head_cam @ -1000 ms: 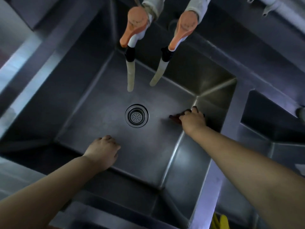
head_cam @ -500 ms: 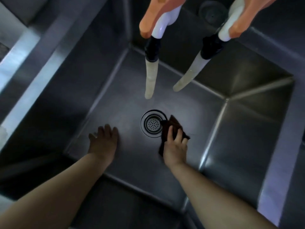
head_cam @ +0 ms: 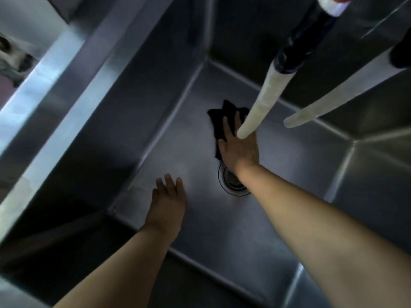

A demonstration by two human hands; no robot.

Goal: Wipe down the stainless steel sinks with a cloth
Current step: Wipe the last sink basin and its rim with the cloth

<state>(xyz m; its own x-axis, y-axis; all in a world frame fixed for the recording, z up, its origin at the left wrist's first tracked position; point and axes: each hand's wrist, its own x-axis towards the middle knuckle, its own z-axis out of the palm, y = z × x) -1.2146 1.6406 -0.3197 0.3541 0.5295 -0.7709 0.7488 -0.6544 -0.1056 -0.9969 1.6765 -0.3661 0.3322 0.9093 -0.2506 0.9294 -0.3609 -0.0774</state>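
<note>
The dark cloth (head_cam: 219,123) lies on the sink (head_cam: 191,138) floor, just beyond the drain (head_cam: 232,181), pressed flat under the right hand (head_cam: 239,145), fingers straight. The left hand (head_cam: 169,203) rests open-palmed on the floor nearby, holding nothing. Two pale hoses (head_cam: 262,98) hang above.

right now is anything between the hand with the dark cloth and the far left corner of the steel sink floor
Nothing visible lies on the floor there. The right hand presses the dark cloth flat on the stainless steel sink floor. The pale faucet hose hangs above the fingers, apparently not touching.
</note>
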